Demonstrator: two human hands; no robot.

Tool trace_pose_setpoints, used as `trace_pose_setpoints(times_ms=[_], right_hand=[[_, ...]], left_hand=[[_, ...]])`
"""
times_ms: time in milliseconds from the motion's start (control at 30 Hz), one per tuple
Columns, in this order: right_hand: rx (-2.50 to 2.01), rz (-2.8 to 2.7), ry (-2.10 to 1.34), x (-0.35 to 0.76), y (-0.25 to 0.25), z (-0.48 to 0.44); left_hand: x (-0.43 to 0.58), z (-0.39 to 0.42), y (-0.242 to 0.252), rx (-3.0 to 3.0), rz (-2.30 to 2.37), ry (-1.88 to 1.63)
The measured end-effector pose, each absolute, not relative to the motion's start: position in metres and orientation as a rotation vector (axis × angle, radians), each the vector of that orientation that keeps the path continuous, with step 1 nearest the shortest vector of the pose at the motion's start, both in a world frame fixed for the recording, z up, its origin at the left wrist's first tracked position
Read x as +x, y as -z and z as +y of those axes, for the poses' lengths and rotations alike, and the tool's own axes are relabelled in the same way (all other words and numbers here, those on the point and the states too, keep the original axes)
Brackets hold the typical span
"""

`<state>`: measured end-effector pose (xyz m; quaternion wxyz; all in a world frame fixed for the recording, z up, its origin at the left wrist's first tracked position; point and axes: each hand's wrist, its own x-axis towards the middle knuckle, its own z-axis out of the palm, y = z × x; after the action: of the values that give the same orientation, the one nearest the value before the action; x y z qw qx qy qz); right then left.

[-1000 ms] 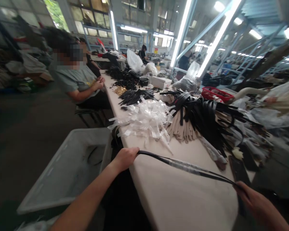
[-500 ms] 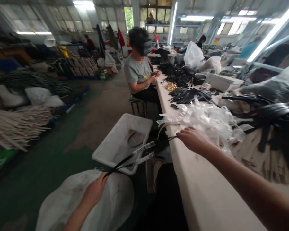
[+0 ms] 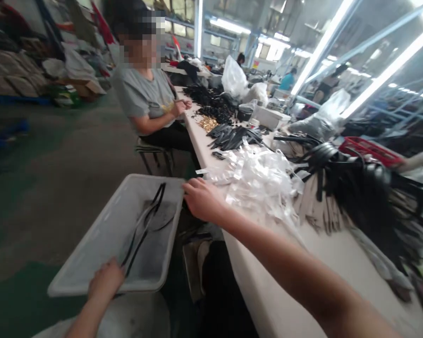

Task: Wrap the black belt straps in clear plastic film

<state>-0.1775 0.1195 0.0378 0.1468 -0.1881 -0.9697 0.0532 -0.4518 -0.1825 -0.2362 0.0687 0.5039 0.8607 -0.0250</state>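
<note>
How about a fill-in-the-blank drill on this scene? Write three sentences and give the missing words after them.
1. The left hand is at the end of a ____ strap lying in the bin.
2. Far past the right hand, the basket on the table is ____.
3. The seated co-worker wears a ____ T-shirt.

Missing words: black; red; grey.
</note>
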Motion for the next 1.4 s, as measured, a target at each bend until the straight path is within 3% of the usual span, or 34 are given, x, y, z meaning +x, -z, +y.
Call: trace_pose_setpoints(times_ms=[167,333,500,733,967,1133,1400], right_hand=[[-1.654,-2.098,-0.145,0.041,0.007,0.165],[-2.035,-1.890,-0.272,0.177,0.022,0.156],[-1.952,-1.937,-0.515,0.211,0.039,0.115],[-1.832,-1.692,-0.713,0.235,0.033,0.086],[-1.683,-1.381,-0.972,0.250,0.039,0.055],[-1.497,-0.928,-1.288,0.267,0.059,0.009],[-1.265,-0.552,-1.463,0.319,0.056,-0.059]], left_hand=[[-0.331,-0.088,0.201,1.691,2.434,-0.514],[-0.160,-0.018,0.116,1.867,1.941,-1.137],[-0.023,0.020,0.058,1.976,1.571,-1.217],[0.079,0.070,0.054,1.559,1.514,-1.241],[0.128,0.096,0.064,1.048,1.296,-0.901],[0.144,0.091,0.056,0.885,1.264,-0.967],[0.160,0.082,0.042,0.692,1.124,-1.178]])
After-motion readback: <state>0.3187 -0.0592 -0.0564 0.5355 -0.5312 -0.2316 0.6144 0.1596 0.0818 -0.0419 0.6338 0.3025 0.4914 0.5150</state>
